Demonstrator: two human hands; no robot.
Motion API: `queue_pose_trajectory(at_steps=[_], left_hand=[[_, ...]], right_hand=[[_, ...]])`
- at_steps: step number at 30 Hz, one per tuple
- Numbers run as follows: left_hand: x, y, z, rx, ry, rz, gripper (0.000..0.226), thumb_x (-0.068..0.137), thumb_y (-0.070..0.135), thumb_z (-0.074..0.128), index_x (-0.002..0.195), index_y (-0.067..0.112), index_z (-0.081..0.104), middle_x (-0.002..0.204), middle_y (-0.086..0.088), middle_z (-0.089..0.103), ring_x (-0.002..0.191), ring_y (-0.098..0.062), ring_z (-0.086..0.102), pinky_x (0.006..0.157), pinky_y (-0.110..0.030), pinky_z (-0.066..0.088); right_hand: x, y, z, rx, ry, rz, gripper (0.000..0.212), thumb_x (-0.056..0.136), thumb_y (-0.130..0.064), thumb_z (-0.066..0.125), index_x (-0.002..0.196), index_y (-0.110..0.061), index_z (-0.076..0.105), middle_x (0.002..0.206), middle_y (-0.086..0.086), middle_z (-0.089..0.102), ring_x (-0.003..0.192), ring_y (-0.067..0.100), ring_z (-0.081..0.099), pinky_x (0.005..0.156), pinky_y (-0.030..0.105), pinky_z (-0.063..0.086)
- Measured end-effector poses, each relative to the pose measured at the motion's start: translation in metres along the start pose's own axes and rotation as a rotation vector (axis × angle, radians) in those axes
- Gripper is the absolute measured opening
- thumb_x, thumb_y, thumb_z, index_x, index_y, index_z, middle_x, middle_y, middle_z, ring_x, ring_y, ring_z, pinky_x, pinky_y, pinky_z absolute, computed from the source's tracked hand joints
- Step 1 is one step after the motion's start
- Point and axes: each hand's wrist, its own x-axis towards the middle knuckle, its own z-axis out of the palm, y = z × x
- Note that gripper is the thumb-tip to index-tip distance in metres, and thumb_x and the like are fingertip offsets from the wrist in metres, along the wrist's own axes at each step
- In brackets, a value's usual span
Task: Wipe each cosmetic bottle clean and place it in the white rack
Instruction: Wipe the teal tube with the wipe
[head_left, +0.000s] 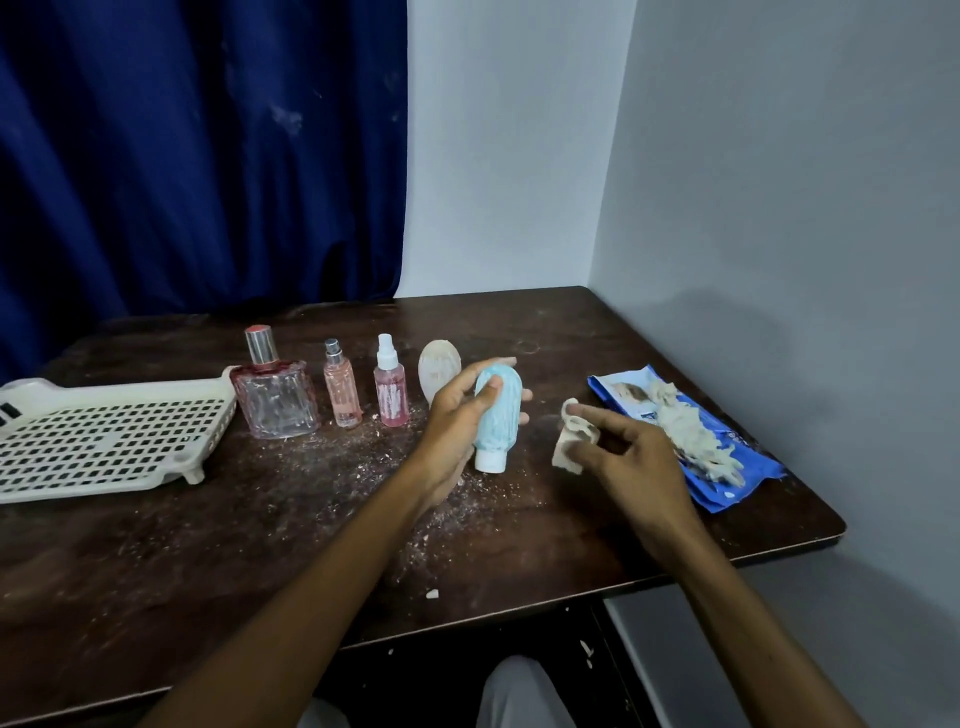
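Forearms first, stretched over the near edge of the bench (208, 571). Left hand (457, 415): fingers (488, 387) clamped on the blue bottle (498, 410), thumb across the front, the rest curled behind, white cap (490, 460) pointing down, held up over the middle of the bench. Right hand (623, 447): thumb and forefinger pinched on a crumpled wipe (569, 441), other fingers loosely spread, just beside the bottle and apart from it.

Judged mid-wipe, with pale streaks on the blue body. Best to lay the wipe flat against the body and stroke from the rounded end toward the cap, turning the bottle between passes to reach the strip under the thumb. Worth refolding to a fresher face, given the grubby look of the wipe. Better not to set the bottle back among the crumbs (363, 467).

Further out, toward the far edge: pale tube (439, 371), pink spray bottle (390, 387), slim pink bottle (342, 387), square perfume bottle (272, 395). White rack (104, 436) at the left edge, blue packet (727, 431) at the right.
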Motion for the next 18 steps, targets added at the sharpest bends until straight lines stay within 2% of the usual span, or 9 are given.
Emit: queue_pose_trajectory(at_steps=[2,4,7,9,12,15,18], left_hand=[[0.003,0.001,-0.005,-0.015,-0.034,-0.030,0.030,0.105,0.020,0.046,0.131,0.023,0.060,0.115,-0.017,0.071,0.096,-0.028,0.068,0.082,-0.038,0.055],[0.005,0.003,-0.007,-0.050,-0.053,-0.068,0.032,0.105,0.021,0.044,0.133,0.025,0.058,0.116,-0.020,0.071,0.096,-0.028,0.067,0.083,-0.038,0.055],[0.008,0.002,-0.008,-0.119,-0.074,-0.115,0.034,0.107,0.022,0.038,0.137,0.023,0.055,0.118,-0.026,0.068,0.094,-0.029,0.063,0.084,-0.039,0.053],[0.011,0.001,-0.009,-0.170,-0.076,-0.131,0.038,0.109,0.024,0.031,0.140,0.021,0.052,0.120,-0.029,0.066,0.092,-0.029,0.062,0.086,-0.040,0.051],[0.013,-0.001,-0.012,-0.223,-0.080,-0.146,0.040,0.109,0.024,0.029,0.141,0.018,0.051,0.120,-0.030,0.064,0.088,-0.027,0.061,0.085,-0.038,0.052],[0.013,-0.004,-0.013,-0.249,-0.085,-0.147,0.040,0.108,0.023,0.030,0.140,0.017,0.053,0.114,-0.027,0.067,0.086,-0.025,0.061,0.083,-0.036,0.052],[0.014,-0.004,-0.015,-0.290,-0.081,-0.130,0.038,0.107,0.024,0.032,0.136,0.020,0.056,0.108,-0.023,0.069,0.086,-0.025,0.060,0.082,-0.036,0.052]], right_hand=[[-0.002,0.003,0.001,-0.007,-0.049,0.003,0.048,0.083,-0.004,0.074,0.127,-0.019,0.067,0.126,-0.014,0.065,0.113,-0.005,0.060,0.099,0.019,0.048],[-0.003,0.002,0.002,-0.072,0.001,-0.054,0.043,0.084,-0.004,0.074,0.124,-0.017,0.068,0.128,-0.013,0.064,0.112,-0.010,0.057,0.102,0.017,0.045],[-0.007,-0.004,0.008,-0.168,0.084,-0.139,0.029,0.085,-0.009,0.075,0.099,-0.034,0.076,0.102,-0.029,0.069,0.101,-0.016,0.060,0.095,0.011,0.046],[-0.009,-0.008,0.013,-0.229,0.099,-0.223,0.030,0.085,-0.014,0.075,0.085,-0.044,0.073,0.087,-0.037,0.068,0.094,-0.014,0.064,0.084,0.006,0.046],[-0.007,-0.007,0.020,-0.259,0.151,-0.269,0.012,0.088,-0.024,0.072,0.095,-0.033,0.076,0.092,-0.026,0.072,0.091,-0.008,0.067,0.082,0.012,0.051],[-0.006,-0.004,0.023,-0.287,0.194,-0.245,0.026,0.088,-0.024,0.072,0.113,-0.034,0.069,0.097,-0.027,0.069,0.090,-0.009,0.065,0.079,0.009,0.050],[-0.007,-0.007,0.028,-0.313,0.213,-0.271,0.026,0.089,-0.017,0.071,0.109,-0.033,0.071,0.094,-0.030,0.067,0.090,-0.013,0.063,0.080,0.008,0.050]])
